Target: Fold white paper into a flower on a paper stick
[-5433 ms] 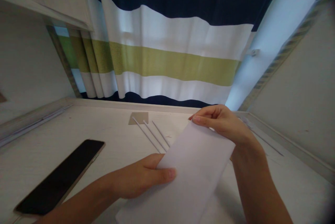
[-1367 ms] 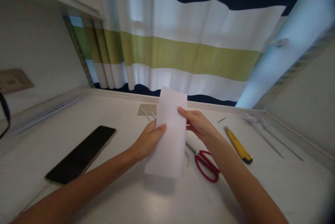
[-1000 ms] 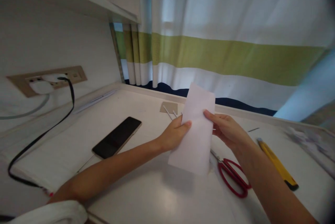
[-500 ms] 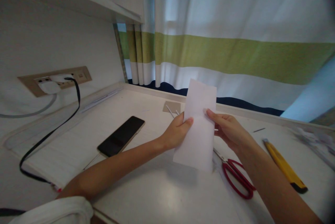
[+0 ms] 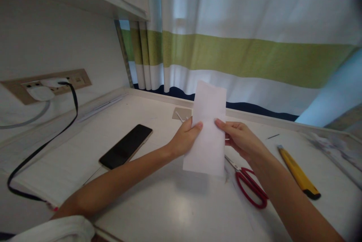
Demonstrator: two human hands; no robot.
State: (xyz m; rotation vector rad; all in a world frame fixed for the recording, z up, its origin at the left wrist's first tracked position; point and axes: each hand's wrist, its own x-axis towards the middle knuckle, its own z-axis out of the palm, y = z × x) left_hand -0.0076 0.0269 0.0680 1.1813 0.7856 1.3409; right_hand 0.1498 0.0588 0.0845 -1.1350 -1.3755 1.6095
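A white sheet of paper (image 5: 207, 147), long and narrow, is held up above the desk between my two hands. My left hand (image 5: 185, 136) grips its left edge, thumb on the near face and fingers behind. On the opposite edge my right hand (image 5: 240, 134) pinches the paper, its thumb pressed on the face at about mid-height. Below the right hand lie scissors with red handles (image 5: 251, 187), their blades partly hidden by the paper. Behind the left hand is a small grey-beige square (image 5: 178, 112) with thin white sticks on it.
A black phone (image 5: 126, 146) lies left of my arm. At the right are a yellow utility knife (image 5: 298, 172), a thin dark rod (image 5: 273, 136) and crumpled clear plastic (image 5: 325, 142). A black cable (image 5: 42, 151) hangs from the wall socket (image 5: 80, 79). A striped curtain (image 5: 226, 53) hangs behind the desk.
The whole view has shifted slightly, so things appear a little further left. My right thumb is slightly closer to the left thumb; both hands keep hold of the paper.
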